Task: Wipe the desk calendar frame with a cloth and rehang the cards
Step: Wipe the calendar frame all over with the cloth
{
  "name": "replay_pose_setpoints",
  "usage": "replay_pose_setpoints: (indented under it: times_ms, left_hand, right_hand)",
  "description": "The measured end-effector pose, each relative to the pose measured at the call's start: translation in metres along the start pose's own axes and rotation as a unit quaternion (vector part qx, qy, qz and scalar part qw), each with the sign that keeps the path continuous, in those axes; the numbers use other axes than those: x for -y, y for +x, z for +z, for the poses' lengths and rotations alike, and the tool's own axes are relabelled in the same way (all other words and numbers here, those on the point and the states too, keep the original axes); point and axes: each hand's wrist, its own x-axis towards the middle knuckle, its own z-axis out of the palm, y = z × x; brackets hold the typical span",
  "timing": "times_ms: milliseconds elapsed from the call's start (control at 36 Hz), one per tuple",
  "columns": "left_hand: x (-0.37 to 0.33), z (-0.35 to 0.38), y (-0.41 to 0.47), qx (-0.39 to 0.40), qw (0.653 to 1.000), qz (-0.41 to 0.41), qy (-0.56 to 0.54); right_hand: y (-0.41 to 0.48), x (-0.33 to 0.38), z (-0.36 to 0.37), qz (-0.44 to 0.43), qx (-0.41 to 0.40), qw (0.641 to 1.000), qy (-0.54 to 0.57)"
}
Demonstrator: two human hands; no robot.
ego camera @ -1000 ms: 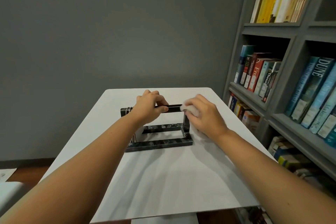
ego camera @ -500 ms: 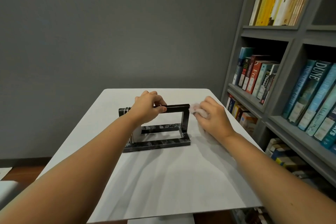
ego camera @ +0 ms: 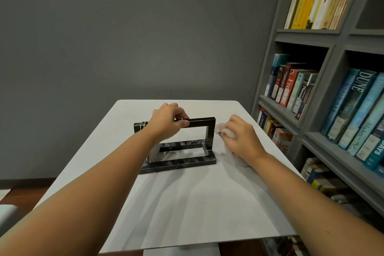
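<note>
A black marbled desk calendar frame (ego camera: 209, 137) stands upright on the white table (ego camera: 197, 203). My left hand (ego camera: 168, 122) grips its top bar near the left end. Metal rings (ego camera: 143, 125) hang on that bar, and white cards (ego camera: 153, 153) dangle from them behind my left wrist, mostly hidden. My right hand (ego camera: 241, 139) holds a crumpled pale cloth (ego camera: 223, 132) just to the right of the frame's right post, a small gap apart from it.
A grey bookshelf (ego camera: 324, 110) full of books rises close along the table's right side. A grey wall stands behind the table. Dark wooden floor (ego camera: 25, 188) shows at the left below the table edge.
My right hand with the cloth has drawn away from the frame's top right corner, moving right and down. My left hand keeps its grip on the top bar.
</note>
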Motion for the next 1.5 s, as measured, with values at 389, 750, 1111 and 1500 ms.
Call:
replay_pose_setpoints:
  times_ms: [389, 750, 1111, 1500]
  left_hand:
    - [-0.003, -0.001, -0.002, 0.001, 1.000, -0.014, -0.006]
    - [-0.003, -0.002, -0.002, 0.002, 1.000, -0.017, -0.007]
    - [-0.006, -0.001, -0.003, -0.001, 0.999, -0.031, -0.005]
    - [-0.007, 0.000, -0.003, -0.003, 0.999, -0.049, -0.006]
  right_hand:
    - [-0.001, 0.011, 0.036, 0.029, 0.142, 0.988, -0.054]
    - [0.007, 0.016, 0.021, 0.045, -0.011, 0.998, 0.032]
    - [-0.005, 0.001, 0.031, 0.126, 0.202, 0.968, -0.075]
    - [-0.001, 0.017, 0.040, 0.016, 0.288, 0.932, -0.220]
